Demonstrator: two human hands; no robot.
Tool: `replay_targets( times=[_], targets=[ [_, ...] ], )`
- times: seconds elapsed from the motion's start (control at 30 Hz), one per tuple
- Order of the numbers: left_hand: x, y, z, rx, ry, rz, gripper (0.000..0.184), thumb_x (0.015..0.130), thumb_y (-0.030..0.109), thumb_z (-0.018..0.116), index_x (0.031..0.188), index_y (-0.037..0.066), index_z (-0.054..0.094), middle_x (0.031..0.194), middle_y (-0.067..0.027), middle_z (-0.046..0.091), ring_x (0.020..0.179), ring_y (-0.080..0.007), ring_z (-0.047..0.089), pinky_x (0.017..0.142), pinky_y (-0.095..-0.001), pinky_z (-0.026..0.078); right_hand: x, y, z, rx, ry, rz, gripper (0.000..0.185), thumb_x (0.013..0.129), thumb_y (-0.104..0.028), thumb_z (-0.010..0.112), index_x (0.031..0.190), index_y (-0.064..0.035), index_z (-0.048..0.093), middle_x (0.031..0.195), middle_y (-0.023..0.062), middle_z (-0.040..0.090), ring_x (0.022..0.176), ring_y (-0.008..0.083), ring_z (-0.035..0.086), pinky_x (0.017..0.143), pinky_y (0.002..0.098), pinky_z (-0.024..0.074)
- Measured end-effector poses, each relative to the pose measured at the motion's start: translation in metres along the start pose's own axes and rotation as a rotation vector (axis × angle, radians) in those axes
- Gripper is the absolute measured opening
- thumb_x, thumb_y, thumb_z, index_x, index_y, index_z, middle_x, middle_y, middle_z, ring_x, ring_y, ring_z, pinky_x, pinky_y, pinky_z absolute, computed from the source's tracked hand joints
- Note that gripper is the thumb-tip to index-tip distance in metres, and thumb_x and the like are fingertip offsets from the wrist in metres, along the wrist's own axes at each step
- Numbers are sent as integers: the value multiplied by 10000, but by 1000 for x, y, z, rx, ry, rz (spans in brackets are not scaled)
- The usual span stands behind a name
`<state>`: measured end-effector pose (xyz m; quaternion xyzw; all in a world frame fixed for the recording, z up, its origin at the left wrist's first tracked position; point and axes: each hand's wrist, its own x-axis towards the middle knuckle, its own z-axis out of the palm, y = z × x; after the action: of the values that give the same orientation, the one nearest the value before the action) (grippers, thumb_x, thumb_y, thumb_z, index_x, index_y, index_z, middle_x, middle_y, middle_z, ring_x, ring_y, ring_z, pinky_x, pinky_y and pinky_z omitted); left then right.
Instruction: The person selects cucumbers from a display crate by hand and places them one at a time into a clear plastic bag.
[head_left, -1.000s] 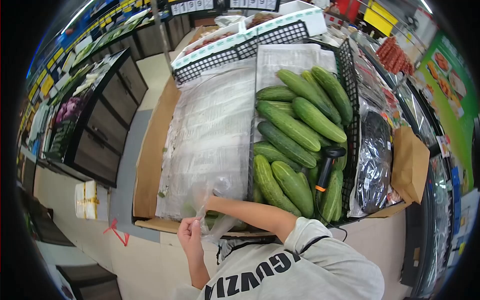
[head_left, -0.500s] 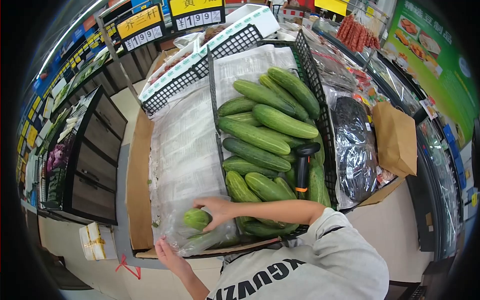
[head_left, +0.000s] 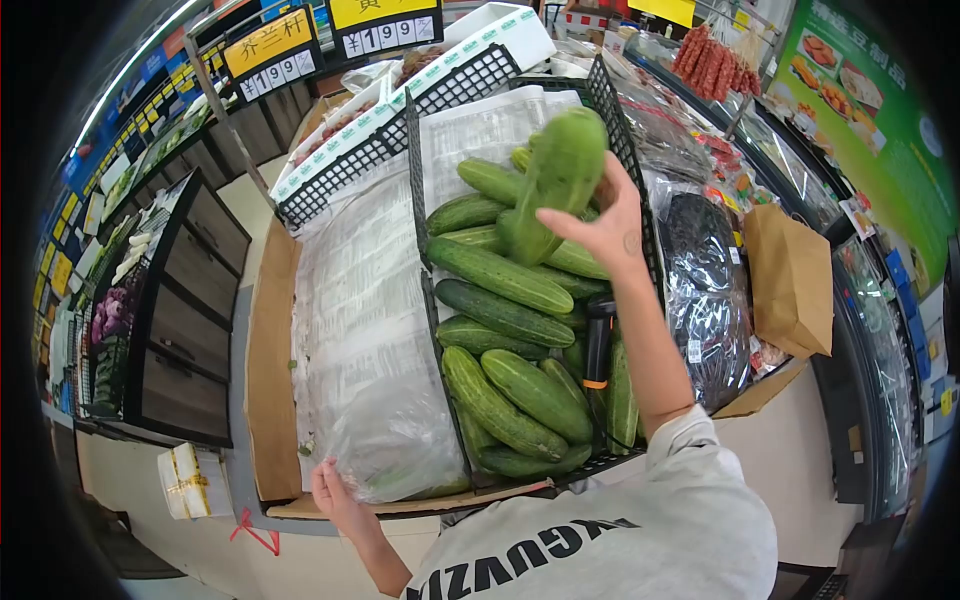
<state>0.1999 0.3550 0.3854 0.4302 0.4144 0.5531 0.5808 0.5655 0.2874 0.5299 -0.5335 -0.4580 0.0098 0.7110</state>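
My right hand [head_left: 610, 220] is closed around a large green cucumber [head_left: 560, 175], raised and tilted over the far part of a cucumber pile. Its outline is slightly blurred. My left hand [head_left: 338, 498] pinches the edge of a clear plastic bag [head_left: 385, 435], which lies on the paper lining at the near left. Something green shows dimly through the bag's lower edge. Several more cucumbers [head_left: 500, 275] fill a black plastic crate [head_left: 422, 180] lined with paper. Among them stands a black-handled tool [head_left: 597, 350] with an orange band; its kind is unclear.
Packs in dark plastic [head_left: 710, 290] and a brown paper bag [head_left: 790, 280] sit right of the crate. Price signs [head_left: 385, 30] hang at the back left. A cardboard edge [head_left: 270, 370] borders the stand. A white box [head_left: 193, 483] is on the floor.
My right hand has moved from the bag to above the far part of the pile, holding a cucumber there. The cucumber end seen at the bag is gone. My left hand stays at the bag.
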Motion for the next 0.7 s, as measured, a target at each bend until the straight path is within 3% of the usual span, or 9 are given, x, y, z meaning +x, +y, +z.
replay_targets(
  times=[0.07,0.2,0.27,0.43,0.5,0.7],
  targets=[
    [0,1,6,3,-27,-3,145,842,156,419,834,28,487,828,-11,467,765,-75,417,702,-214,350,17,6,-3,-534,-75,-99,568,474,-227,715,948,7,509,854,105,535,798,211,540,725,296,414],
    [3,1,12,-3,3,20,131,838,144,423,819,34,491,786,4,465,701,-55,400,637,-194,342,26,40,11,-828,-297,-71,545,455,-303,670,903,-15,556,813,166,528,743,289,529,684,327,427],
    [4,0,9,-1,-27,1,121,835,136,428,809,36,492,748,21,463,616,-25,365,550,-170,308,28,60,24,-887,-375,-66,535,446,-305,670,883,-15,566,805,166,532,733,290,533,674,332,432],
    [-4,6,14,-4,15,-18,111,832,133,438,813,41,496,703,41,451,530,-4,303,474,-157,243,39,101,59,-1174,-679,99,486,459,-315,657,832,-13,582,796,167,543,732,282,540,656,351,437],
    [-4,4,11,-4,18,-29,109,831,134,441,817,43,498,700,45,451,516,0,289,462,-156,229,40,109,66,-1197,-670,81,465,461,-341,660,789,-19,587,764,158,545,718,283,545,640,358,444],
    [-9,-6,5,-41,59,-62,115,832,144,447,827,43,501,677,52,432,518,2,284,461,-154,223,25,111,79,-1309,-655,86,531,491,-390,667,860,-21,566,819,151,537,778,263,544,671,359,438]
  ],
)
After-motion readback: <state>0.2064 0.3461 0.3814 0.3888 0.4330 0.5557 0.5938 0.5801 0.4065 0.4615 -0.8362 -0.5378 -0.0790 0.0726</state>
